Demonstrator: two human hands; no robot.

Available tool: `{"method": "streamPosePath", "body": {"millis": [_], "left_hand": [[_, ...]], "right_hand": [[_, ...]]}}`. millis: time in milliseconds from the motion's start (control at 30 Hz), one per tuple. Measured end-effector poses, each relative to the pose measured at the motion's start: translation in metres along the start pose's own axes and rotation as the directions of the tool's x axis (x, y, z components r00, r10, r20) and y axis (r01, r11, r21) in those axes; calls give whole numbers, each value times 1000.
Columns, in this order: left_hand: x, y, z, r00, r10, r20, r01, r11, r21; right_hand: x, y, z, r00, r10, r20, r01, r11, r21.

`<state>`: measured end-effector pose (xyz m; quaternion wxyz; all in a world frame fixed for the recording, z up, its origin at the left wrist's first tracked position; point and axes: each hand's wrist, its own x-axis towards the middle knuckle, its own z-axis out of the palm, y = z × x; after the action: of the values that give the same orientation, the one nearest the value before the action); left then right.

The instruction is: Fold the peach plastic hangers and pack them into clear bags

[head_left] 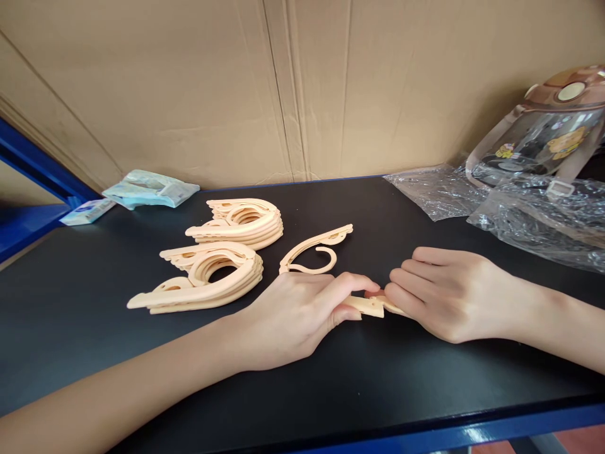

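Note:
Both my hands meet at the middle of a black tabletop (94,353). My left hand (293,318) and my right hand (444,293) pinch a flat peach plastic hanger piece (371,306) between their fingertips; most of it is hidden under the fingers. Just beyond my left hand lies a single peach hook-shaped hanger piece (314,247). Further left sit two stacks of the same peach pieces, a near stack (208,280) and a far stack (243,224).
Crumpled clear plastic bags (534,217) and a clear bottle with a brown lid (548,129) lie at the right rear. Light blue packets (149,189) sit at the left rear. A cardboard wall (283,82) backs the table. The blue table edge (472,432) runs along the front.

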<state>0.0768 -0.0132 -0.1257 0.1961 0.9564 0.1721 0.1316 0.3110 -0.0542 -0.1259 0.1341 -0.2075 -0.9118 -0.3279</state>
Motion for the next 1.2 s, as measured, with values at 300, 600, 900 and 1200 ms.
{"method": "streamPosePath", "body": {"millis": [300,600,900,1200], "left_hand": [[0,-1,3,999,35,-5,-34,999,36],[-1,-1,3,999,36,33,-37,998,42],[1,1,2,996,57,71,-59,998,24],[1,2,2,995,76,66,-80,995,56]], "right_hand": [[-2,-2,0,999,-40,2,40,999,-14],[-1,-4,0,999,-45,7,45,999,-9],[-2,-3,-2,998,-56,34,54,996,67],[1,-3,-1,999,-6,39,2,993,116]]}}
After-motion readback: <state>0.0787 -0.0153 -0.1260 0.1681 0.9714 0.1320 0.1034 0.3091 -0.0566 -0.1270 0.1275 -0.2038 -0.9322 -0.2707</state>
